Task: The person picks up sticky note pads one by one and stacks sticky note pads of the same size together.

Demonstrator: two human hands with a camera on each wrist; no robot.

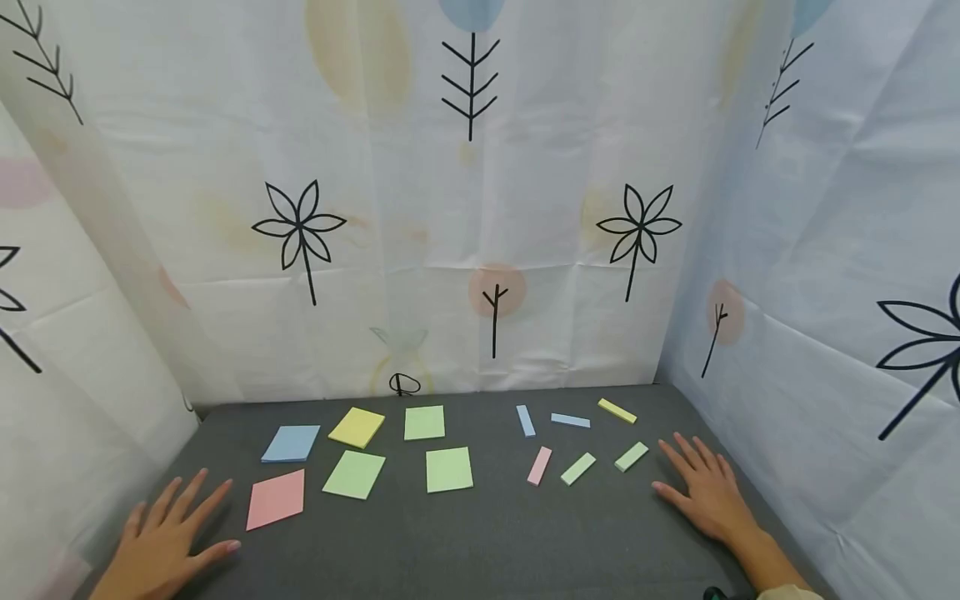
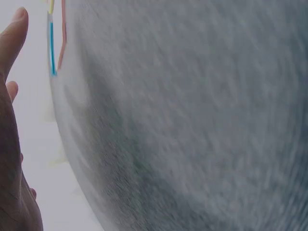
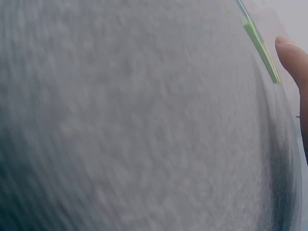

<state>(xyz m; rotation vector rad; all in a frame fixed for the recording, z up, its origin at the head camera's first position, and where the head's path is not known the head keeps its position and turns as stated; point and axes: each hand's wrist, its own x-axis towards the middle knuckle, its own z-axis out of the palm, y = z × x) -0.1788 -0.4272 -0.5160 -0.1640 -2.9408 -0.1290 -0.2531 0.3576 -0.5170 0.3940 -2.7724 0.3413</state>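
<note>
In the head view my left hand (image 1: 161, 542) is at the lower left with its fingers spread, holding nothing. Nearest to it lies a pink square sticky-note pad (image 1: 276, 499); a blue square pad (image 1: 291, 443) is just behind. A yellow pad (image 1: 357, 427) and green pads (image 1: 355, 475) sit further right. My right hand (image 1: 707, 492), also spread and holding nothing, is at the right edge of the table. Closest to it is a narrow green strip pad (image 1: 632, 457). Other narrow pads, among them a pink one (image 1: 539, 466) and a yellow one (image 1: 617, 411), lie to its left.
The dark grey tabletop (image 1: 480, 558) carries all the pads. White cloth (image 1: 540, 200) printed with plants hangs behind it and on both sides. Two more green square pads (image 1: 449, 470) lie mid-table, and blue strips (image 1: 571, 421) are near the back.
</note>
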